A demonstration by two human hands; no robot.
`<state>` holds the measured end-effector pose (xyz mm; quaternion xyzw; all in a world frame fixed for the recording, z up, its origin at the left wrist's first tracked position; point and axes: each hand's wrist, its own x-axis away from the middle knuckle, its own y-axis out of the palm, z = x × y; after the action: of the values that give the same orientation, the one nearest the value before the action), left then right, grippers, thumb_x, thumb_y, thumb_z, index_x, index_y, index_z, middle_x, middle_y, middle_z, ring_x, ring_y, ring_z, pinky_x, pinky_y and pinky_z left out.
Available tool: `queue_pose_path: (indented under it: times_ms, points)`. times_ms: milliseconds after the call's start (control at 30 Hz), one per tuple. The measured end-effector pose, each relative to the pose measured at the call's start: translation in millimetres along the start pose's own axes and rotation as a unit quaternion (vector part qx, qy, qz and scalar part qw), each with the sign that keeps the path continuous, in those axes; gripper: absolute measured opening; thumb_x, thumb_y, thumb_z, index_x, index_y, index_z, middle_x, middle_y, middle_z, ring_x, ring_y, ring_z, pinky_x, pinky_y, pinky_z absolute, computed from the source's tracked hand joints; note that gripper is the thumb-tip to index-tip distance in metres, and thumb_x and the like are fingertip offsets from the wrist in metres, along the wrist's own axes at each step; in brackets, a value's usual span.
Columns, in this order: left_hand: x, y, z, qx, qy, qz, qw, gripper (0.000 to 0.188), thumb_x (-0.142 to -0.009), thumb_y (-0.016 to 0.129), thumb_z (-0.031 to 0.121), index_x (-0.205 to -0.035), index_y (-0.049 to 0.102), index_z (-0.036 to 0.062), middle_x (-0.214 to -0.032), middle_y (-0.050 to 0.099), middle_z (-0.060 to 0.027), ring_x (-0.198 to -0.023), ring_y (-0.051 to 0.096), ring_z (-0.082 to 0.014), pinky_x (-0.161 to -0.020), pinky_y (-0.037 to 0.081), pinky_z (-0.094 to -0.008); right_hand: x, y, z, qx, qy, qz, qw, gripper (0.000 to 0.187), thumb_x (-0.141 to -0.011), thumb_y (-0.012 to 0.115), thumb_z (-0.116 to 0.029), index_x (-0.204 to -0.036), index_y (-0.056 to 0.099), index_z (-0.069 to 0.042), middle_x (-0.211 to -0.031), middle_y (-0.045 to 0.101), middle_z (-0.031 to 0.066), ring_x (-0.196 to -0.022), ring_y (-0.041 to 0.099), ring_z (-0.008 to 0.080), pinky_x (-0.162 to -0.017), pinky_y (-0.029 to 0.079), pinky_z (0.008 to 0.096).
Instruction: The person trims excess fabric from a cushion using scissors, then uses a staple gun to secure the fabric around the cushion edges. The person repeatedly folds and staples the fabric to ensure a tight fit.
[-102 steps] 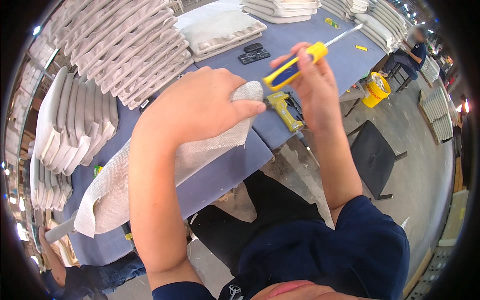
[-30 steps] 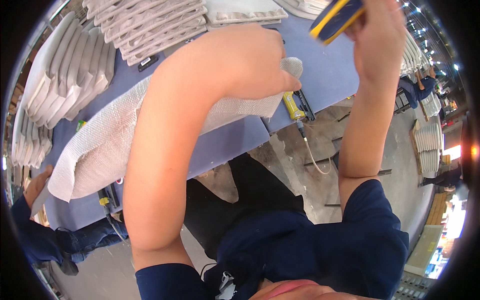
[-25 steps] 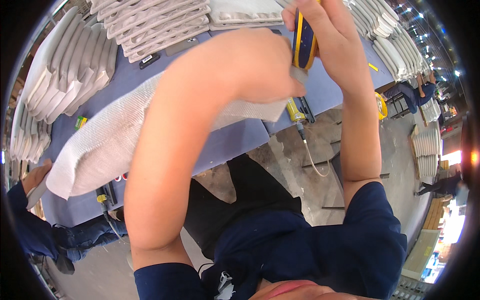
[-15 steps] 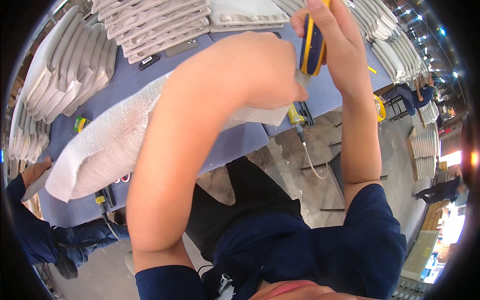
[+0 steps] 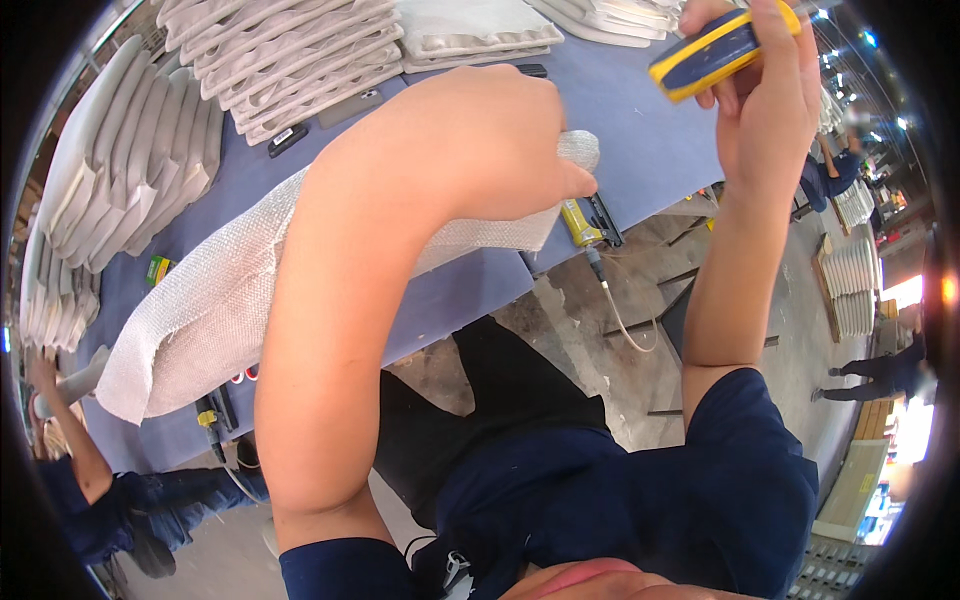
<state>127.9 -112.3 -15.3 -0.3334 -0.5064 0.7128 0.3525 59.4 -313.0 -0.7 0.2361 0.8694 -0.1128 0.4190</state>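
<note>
Bright overhead lamps, glare top right (fisheye edges bend, dark).

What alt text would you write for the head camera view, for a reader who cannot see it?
Seen from above, a person's left hand presses a white woven mesh sheet onto a blue-covered table, while the right hand holds up a yellow-and-blue-handled tool. Stacks of pale grey moulded panels line the table's far side.

Two bare hands are at work, the left hand and the right hand. There is one yellow and blue tool and one roll of white woven cloth. One blue table carries several stacks of white panels; their exact number I cannot tell. Two other people are visible.
</note>
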Motion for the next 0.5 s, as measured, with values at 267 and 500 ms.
queue_pose_path:
  times_ms: [267, 500]
  points:
    - [6, 9, 12, -0.029, 0.006, -0.008, 1.0, 0.051, -0.094, 0.07, 0.048, -0.104, 0.079, -0.0011, -0.099, 0.075, -0.0252, -0.099, 0.071, -0.0438, -0.089, 0.056, -0.0496, 35, -17, 6, -0.036, 0.076, 0.032, 0.996, 0.029, -0.114, 0.046, -0.038, -0.129, 0.054, -0.014, -0.086, 0.074, 0.0175, -0.041, 0.043, 0.0073, -0.04, 0.037, 0.0218]
    - [8, 10, 17, -0.042, 0.01, 0.004, 0.999, 0.056, -0.096, 0.069, 0.051, -0.104, 0.077, -0.0038, -0.102, 0.074, -0.0254, -0.103, 0.068, -0.0443, -0.092, 0.054, -0.0509, 30, 13, 8, 0.0, 0.12, -0.002, 0.993, 0.03, -0.117, 0.042, -0.039, -0.121, 0.05, -0.01, -0.079, 0.069, 0.0072, -0.053, 0.062, 0.0103, -0.044, 0.048, 0.0235]
